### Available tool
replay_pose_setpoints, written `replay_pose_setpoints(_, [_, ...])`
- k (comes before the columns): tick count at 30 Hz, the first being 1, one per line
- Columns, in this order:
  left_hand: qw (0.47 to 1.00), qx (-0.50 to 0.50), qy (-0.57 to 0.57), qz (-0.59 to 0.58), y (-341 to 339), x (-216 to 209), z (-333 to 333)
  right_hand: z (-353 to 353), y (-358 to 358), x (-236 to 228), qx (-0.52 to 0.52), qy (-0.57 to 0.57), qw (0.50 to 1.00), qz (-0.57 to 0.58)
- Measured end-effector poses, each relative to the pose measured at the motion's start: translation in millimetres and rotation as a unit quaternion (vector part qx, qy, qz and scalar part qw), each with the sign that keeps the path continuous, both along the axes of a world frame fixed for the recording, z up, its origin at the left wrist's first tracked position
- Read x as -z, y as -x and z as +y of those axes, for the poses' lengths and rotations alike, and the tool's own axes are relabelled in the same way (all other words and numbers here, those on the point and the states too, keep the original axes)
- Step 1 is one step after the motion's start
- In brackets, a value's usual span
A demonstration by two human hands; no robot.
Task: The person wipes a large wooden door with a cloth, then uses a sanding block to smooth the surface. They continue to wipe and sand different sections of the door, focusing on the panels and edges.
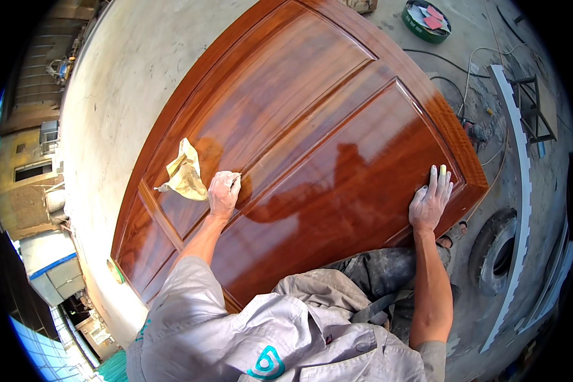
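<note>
A large glossy reddish-brown wooden door (299,127) with raised panel mouldings spreads out in front of me. My left hand (223,194) rests on its left part beside a long moulding, fingers curled and pressed together; what they hold, if anything, is hidden. Just left of that hand lies a crumpled pale yellow cloth or paper (186,173). Toward the door's right end, my right hand (431,198) lies with fingers stretched out on the panel. Something yellowish wraps one of its fingertips. Both hands look dusty with white.
A round green tub (426,20) with pink and white pieces sits beyond the door. To the right are a tyre (494,252), a long white strip (522,191), a dark metal frame (533,108) and cables on the concrete floor (146,57). A tape roll (116,270) is at the door's left end.
</note>
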State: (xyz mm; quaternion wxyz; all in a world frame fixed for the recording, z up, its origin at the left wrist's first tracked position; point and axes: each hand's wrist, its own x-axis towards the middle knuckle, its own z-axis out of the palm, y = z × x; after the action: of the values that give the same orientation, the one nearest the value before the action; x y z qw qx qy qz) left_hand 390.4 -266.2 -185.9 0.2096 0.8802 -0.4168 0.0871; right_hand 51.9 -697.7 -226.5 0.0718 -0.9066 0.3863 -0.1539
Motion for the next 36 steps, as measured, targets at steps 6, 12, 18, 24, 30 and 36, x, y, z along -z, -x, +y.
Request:
replay_pose_setpoints(6, [1.000, 0.013, 0.006, -0.011, -7, 2, -18, 0, -5, -1, -0.003, 0.000, 1.000, -0.007])
replay_pose_setpoints(12, [1.000, 0.008, -0.002, -0.008, -4, 2, -10, 1, -1, -2, -0.001, -0.004, 1.000, -0.009])
replay_pose_setpoints(18, [0.999, 0.046, 0.016, -0.008, -15, 6, -62, 0, 2, 0, -0.002, -0.002, 1.000, 0.000])
replay_pose_setpoints(24, [0.998, 0.055, 0.028, -0.012, -20, 10, -56, 1, 0, -3, 0.004, -0.006, 1.000, 0.007])
replay_pose_setpoints(30, [0.996, 0.059, 0.070, -0.016, -44, 16, -237, 3, -7, 0, -0.001, -0.019, 1.000, 0.001])
replay_pose_setpoints(36, [0.997, 0.063, 0.051, 0.013, -39, 19, -239, 0, 2, -6, 0.014, -0.029, 0.999, 0.008])
